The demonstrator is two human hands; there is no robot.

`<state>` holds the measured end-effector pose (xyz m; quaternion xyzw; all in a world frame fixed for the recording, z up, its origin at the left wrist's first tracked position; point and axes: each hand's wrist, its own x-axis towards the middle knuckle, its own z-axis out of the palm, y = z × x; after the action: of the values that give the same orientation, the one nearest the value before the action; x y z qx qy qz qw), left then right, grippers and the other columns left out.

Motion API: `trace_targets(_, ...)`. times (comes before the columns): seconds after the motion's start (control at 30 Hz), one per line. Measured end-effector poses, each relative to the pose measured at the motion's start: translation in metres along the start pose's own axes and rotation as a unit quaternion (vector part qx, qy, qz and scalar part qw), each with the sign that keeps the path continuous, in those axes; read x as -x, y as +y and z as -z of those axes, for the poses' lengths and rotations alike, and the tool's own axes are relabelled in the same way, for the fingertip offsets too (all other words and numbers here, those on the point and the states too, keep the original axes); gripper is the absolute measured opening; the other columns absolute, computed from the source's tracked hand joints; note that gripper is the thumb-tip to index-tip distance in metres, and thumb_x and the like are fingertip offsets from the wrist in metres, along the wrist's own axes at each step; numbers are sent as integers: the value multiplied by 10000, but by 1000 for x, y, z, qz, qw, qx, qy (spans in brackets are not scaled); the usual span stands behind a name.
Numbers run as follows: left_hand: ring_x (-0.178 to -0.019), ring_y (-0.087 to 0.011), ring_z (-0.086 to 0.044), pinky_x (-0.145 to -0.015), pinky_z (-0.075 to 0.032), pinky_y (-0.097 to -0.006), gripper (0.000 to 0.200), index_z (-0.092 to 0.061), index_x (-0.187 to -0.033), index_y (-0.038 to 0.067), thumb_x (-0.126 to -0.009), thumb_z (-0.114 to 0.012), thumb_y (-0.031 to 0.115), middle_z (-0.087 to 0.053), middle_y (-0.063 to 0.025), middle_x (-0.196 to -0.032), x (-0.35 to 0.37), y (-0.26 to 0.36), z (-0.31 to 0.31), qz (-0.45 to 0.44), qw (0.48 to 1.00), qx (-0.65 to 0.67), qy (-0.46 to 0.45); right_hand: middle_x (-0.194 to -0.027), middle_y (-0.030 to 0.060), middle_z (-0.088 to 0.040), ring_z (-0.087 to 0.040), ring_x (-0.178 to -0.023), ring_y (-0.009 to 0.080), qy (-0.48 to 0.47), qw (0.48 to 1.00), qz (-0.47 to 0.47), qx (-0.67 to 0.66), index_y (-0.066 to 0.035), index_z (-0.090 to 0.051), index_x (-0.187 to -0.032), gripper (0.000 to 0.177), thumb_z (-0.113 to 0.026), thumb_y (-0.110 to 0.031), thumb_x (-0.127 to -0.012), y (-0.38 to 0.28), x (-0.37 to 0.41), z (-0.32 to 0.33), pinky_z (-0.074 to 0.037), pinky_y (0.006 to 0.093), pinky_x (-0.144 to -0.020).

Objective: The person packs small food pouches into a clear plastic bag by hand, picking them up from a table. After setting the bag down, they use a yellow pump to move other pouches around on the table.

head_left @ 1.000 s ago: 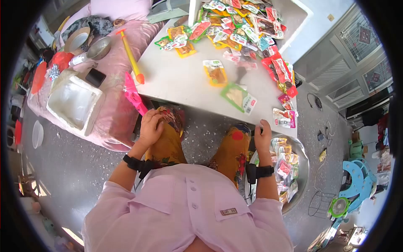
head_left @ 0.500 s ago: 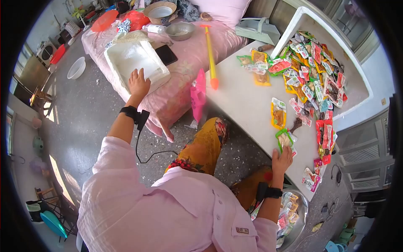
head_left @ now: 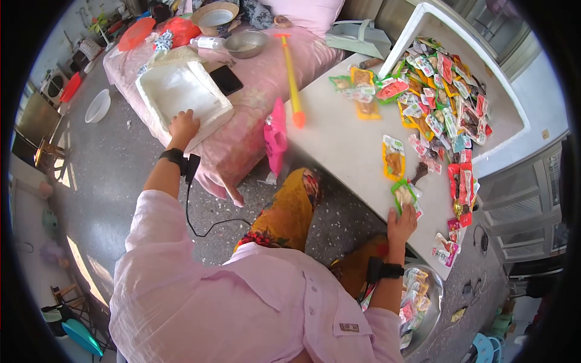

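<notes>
My left hand (head_left: 184, 128) is at the near rim of a white foam box (head_left: 212, 124) that sits on the pink bed cover. Its fingers are curled over the rim, and the palm side is hidden. At the edge of the pale table, my right hand (head_left: 402, 225) lies with its fingers stretched out, their tips touching the lower end of a green-edged snack packet (head_left: 403, 195). Just above that lies a yellow-edged snack packet (head_left: 393, 158), with a dark brown packet (head_left: 419, 172) to the right.
A heap of snack packets (head_left: 442, 91) spills from a tipped white foam container (head_left: 514, 97) on the table (head_left: 339, 133). More packets fill a metal basin (head_left: 433, 314) below my right arm. On the bed (head_left: 254, 85) are a yellow toy-like stick (head_left: 292, 78), a black tablet (head_left: 226, 80) and a metal bowl (head_left: 245, 43).
My left hand has drawn back toward the foam box's near rim, and its spread fingers have curled. My right hand stays by the green-edged packet. The whole view has shifted slightly.
</notes>
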<state>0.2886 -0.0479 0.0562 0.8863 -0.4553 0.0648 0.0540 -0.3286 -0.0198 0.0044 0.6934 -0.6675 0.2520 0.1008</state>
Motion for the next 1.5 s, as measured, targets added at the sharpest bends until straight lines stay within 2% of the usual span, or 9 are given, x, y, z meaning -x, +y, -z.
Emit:
trace_targets(0.23,-786,-342,-545,-713,-424,-454,232,-531,-823,32,-786,-388,211,-557,-174,-876,-3,6,4,-41,997,45,47,-1124,137,-452,-405,-1068,292,7,1000,-6,11,-48,-482,-1030,425,-558,-299,-696,-5,1,4,-282,428,-894)
trace_targets(0.4,-756,-389,-497,-660,-382,-444,202,-489,-749,-29,-744,-412,157,-525,-226,-782,23,43,43,-99,955,238,147,-1122,132,-451,-398,-1074,282,15,1000,-14,0,-52,-496,-1013,428,-567,-316,-684,-8,1,6,-269,443,-894)
trace_targets(0.77,-617,-310,-543,-539,-441,-373,245,-513,-931,21,-687,-496,47,-554,-169,-755,136,221,74,-352,833,406,131,-1143,128,-444,-373,-1104,268,-96,992,-62,-54,-58,-528,-999,420,-566,-324,-676,-7,-10,20,-251,463,-898)
trace_targets(0.87,-614,-318,-546,-548,-449,-402,231,-506,-913,43,-684,-494,63,-552,-158,-750,155,266,56,-407,825,376,111,-1044,136,-513,-465,-1005,271,-60,998,-26,-23,-55,-537,-977,386,-566,-300,-680,-4,-8,25,-337,420,-837)
trace_targets(0.97,-642,-324,-544,-576,-448,-413,164,-500,-847,46,-689,-481,85,-543,-151,-744,164,300,28,-402,851,335,35,-883,140,-569,-542,-830,289,-141,984,-61,-85,-32,-530,-961,349,-565,-245,-687,11,-21,31,-415,375,-726)
trace_targets(1.07,-666,-322,-536,-600,-441,-415,139,-497,-807,49,-677,-483,95,-535,-141,-740,166,321,4,-399,864,307,-9,-739,137,-573,-559,-686,271,10,982,-97,-162,-9,-515,-949,297,-555,-175,-706,37,-37,22,-439,342,-636)
trace_targets(1.23,-709,-302,-515,-638,-418,-408,131,-510,-763,56,-638,-498,95,-524,-122,-723,168,331,-19,-438,833,331,71,-734,134,-550,-547,-651,208,78,924,-235,-292,26,-468,-965,291,-546,-114,-722,112,-100,-27,-440,331,-575)
trace_targets(1.37,-721,-298,-507,-647,-405,-409,116,-512,-740,56,-629,-501,87,-520,-120,-716,168,331,-17,-423,830,358,66,-685,128,-542,-527,-590,208,13,721,-428,-544,3,-476,-892,258,-567,-124,-686,135,-146,-35,-422,323,-513)
trace_targets(1.5,-705,-296,-508,-644,-407,-401,149,-532,-775,57,-631,-500,78,-517,-115,-709,168,330,-17,-430,831,347,66,-620,121,-536,-504,-529,203,40,683,-480,-549,-24,-511,-774,196,-592,-149,-647,129,-174,-41,-399,313,-464)
